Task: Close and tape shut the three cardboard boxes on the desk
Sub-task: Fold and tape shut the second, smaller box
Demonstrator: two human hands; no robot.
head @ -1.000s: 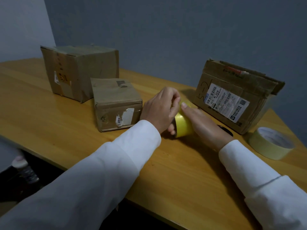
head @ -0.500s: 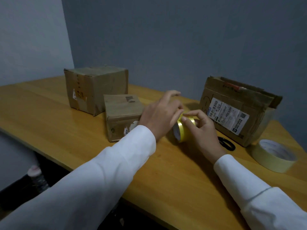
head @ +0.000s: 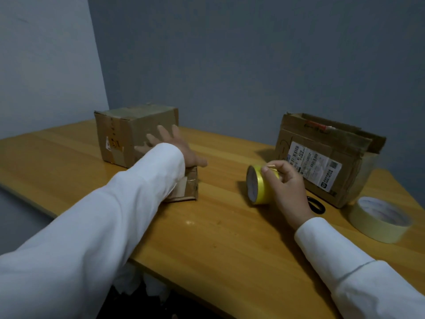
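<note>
Three cardboard boxes stand on the wooden desk [head: 218, 238]. The small box [head: 189, 187] is mostly hidden under my left hand [head: 174, 146], which lies flat on its top with fingers spread. Behind it is a taller closed box [head: 135, 132]. At the right sits a wide labelled box [head: 322, 157] with its top flaps loose. My right hand [head: 287, 187] holds a yellow tape roll [head: 258, 185] upright on the desk and pinches its loose end at the top.
A larger pale tape roll [head: 379, 219] lies flat at the right edge of the desk. Black scissors [head: 317, 206] peek out behind my right wrist. Grey walls close in behind the desk. The desk's front edge runs diagonally below my sleeves.
My left hand left the yellow roll and moved left onto the small box. My right hand keeps the roll and now pinches its end. The camera view lifted.
</note>
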